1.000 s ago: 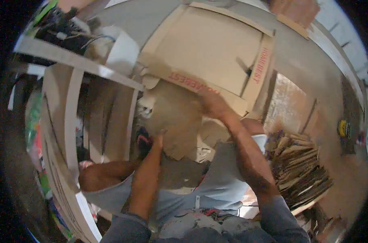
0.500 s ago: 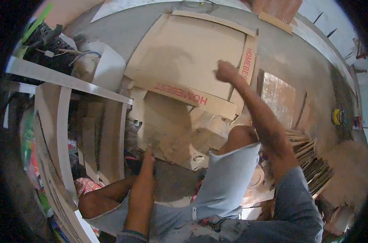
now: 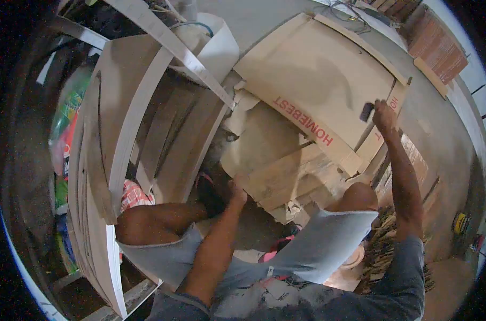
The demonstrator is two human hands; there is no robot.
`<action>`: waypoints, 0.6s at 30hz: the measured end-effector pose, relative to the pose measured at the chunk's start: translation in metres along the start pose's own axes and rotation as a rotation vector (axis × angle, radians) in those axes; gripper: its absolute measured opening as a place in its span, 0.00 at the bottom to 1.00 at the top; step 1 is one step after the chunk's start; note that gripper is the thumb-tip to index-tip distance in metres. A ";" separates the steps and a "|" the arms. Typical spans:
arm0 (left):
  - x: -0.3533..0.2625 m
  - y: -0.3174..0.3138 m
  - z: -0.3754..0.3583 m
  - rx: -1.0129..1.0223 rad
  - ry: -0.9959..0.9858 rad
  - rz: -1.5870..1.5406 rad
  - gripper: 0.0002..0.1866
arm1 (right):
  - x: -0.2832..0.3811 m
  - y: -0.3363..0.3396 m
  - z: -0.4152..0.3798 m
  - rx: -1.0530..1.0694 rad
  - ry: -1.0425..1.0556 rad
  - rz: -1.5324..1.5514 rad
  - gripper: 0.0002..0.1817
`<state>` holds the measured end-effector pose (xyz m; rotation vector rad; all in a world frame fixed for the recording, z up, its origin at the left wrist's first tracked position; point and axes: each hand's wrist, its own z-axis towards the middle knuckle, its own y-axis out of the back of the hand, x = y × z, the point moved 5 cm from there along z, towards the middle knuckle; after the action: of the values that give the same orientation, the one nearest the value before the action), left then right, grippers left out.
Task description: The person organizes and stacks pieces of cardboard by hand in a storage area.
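My right hand (image 3: 384,115) is closed around a small dark object (image 3: 366,112), out over the far edge of the big flattened HOMEBEST carton (image 3: 318,80). My left hand (image 3: 236,191) has its fingers curled on the near edge of the loose cardboard pieces (image 3: 286,176), which lie just below that carton. Left of the carton stand upright curved boards (image 3: 120,134). Beyond its near right corner sits a stack of cardboard strips (image 3: 382,251).

I see a grey concrete floor (image 3: 441,134), dim warm light. White-edged wooden frame pieces (image 3: 147,69) stand on the left. Red brick stack (image 3: 441,48) sits top right. A bundle of cardboard strips (image 3: 382,251) lies lower right, near a small yellow object (image 3: 459,222).
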<state>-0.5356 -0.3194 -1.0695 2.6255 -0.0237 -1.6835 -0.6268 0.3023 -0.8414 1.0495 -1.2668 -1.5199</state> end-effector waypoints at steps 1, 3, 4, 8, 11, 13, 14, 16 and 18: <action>0.012 -0.006 -0.008 0.029 -0.081 0.027 0.20 | 0.015 0.020 0.007 -0.015 0.023 0.019 0.11; 0.033 -0.033 -0.020 0.048 0.046 -0.224 0.17 | 0.048 0.040 0.020 -0.023 0.079 0.203 0.11; 0.032 -0.045 -0.030 0.046 0.145 -0.295 0.16 | 0.076 0.050 0.019 0.088 0.115 0.238 0.12; 0.013 -0.070 -0.067 0.001 0.447 -0.145 0.17 | 0.228 0.096 0.010 0.356 0.369 0.444 0.12; 0.000 -0.069 -0.068 -0.002 0.468 -0.054 0.18 | 0.335 0.137 0.000 0.445 0.638 0.865 0.20; -0.065 -0.078 -0.066 0.010 0.486 0.164 0.19 | 0.368 0.172 0.001 0.467 0.638 1.038 0.24; -0.118 -0.088 -0.069 0.015 0.496 0.358 0.19 | 0.376 0.182 0.004 0.409 0.680 0.994 0.27; -0.135 -0.089 -0.058 0.036 0.377 0.451 0.20 | 0.368 0.176 0.009 0.313 0.676 0.899 0.30; -0.165 -0.089 -0.048 0.034 0.163 0.333 0.19 | 0.318 0.148 0.018 0.220 0.590 0.787 0.32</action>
<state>-0.5611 -0.2258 -0.9021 2.5912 -0.4615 -1.3708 -0.7124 -0.0136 -0.7155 0.8785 -1.2108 -0.4380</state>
